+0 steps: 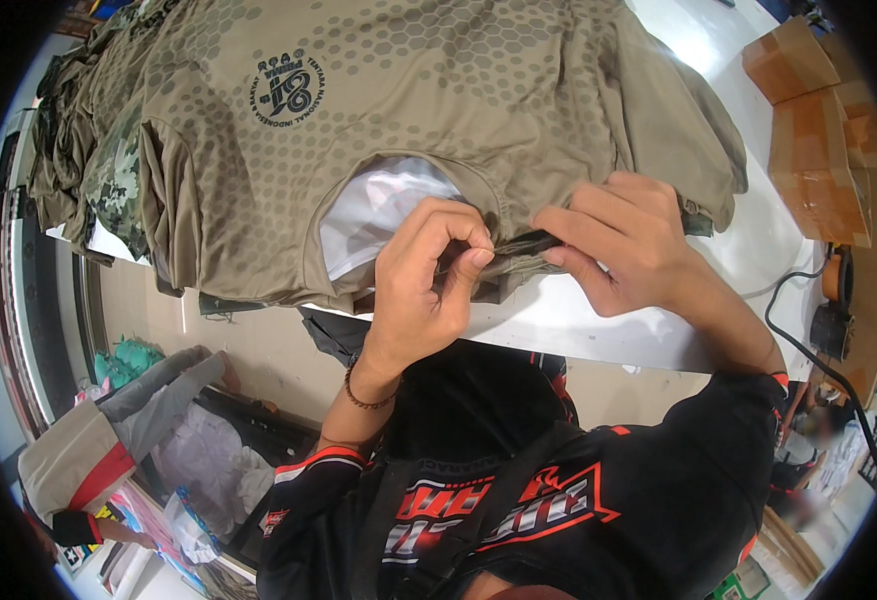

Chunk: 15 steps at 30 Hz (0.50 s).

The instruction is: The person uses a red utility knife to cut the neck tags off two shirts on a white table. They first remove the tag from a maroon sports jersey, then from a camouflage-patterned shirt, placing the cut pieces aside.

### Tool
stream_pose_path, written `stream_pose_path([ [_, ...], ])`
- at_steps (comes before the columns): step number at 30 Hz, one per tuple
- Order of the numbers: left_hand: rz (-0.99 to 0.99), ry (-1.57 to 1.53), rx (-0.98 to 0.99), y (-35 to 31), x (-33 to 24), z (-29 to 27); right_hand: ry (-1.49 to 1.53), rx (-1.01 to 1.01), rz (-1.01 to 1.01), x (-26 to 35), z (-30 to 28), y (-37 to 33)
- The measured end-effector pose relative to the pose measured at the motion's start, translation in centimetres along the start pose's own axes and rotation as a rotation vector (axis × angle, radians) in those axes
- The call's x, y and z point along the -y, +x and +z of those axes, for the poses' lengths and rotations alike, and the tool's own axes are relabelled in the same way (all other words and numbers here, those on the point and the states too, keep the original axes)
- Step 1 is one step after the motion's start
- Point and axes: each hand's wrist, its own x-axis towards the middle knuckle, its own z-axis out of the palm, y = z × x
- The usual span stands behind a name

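An olive-brown T-shirt (358, 110) with a hexagon pattern and a dark round print lies spread on the table, its neck opening toward me. My left hand (423, 270) pinches the shirt's edge to the right of the neckline, thumb against forefinger. Close beside it, my right hand (623, 240) has thumb and fingers closed over the same seam. A slim dark thing (532, 243) shows between those right fingertips; whether it is a tool or a dark fold of cloth I cannot make out. White lining (383, 205) shows inside the neck opening.
More camouflage garments (113, 195) are heaped at the left of the white table (558, 320). Taped cardboard boxes (808, 140) stand at the right, near a black cable (808, 345). Lower left, a bin of pale cloth (208, 450) stands near another person's hand (123, 533).
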Motion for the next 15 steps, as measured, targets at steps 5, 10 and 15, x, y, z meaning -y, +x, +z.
stream_pose_path([
  [5,0.084,-0.001,-0.042,0.1,0.0,0.2,-0.035,-0.012,-0.02,1.2,0.0,0.0],
  [10,0.051,0.011,-0.038,0.2,-0.4,0.4,-0.082,-0.003,0.025,1.5,0.8,-0.1],
  [15,0.087,0.005,-0.057,0.4,-0.3,0.6,-0.108,0.019,0.026,1.6,1.0,-0.1],
])
